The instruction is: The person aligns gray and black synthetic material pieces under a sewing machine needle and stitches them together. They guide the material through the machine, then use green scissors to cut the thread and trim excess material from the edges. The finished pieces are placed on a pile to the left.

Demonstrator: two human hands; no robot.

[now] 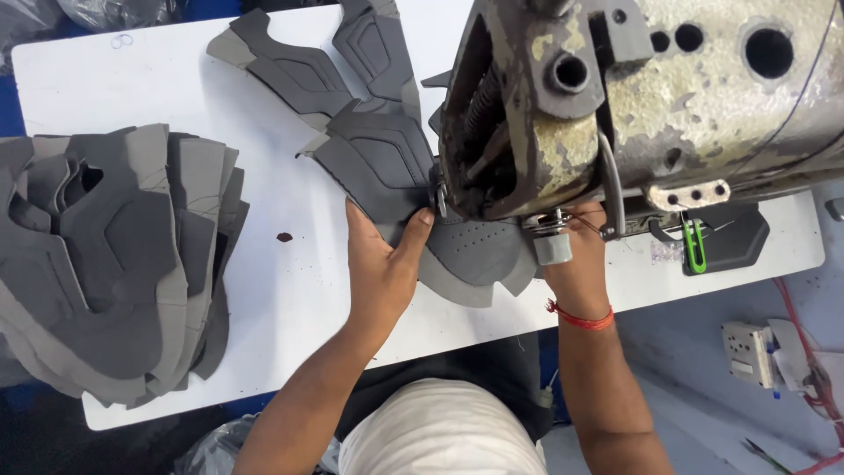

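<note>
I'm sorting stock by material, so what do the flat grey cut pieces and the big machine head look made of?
The flat grey cut pieces look like matte synthetic leather or foam-backed fabric: limp, embossed lines, clean-cut edges. The big machine head looks like cast metal under chipped cream paint, with bare grey patches.

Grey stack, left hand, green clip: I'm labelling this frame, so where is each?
grey stack (114, 264), head view, top piece's middle.
left hand (382, 264), head view, back of the hand.
green clip (695, 244), head view, its loop.

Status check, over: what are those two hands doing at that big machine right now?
Left hand flat on grey shoe piece. Right hand half hidden under sewing machine. Stack of grey pieces lies left.
</note>
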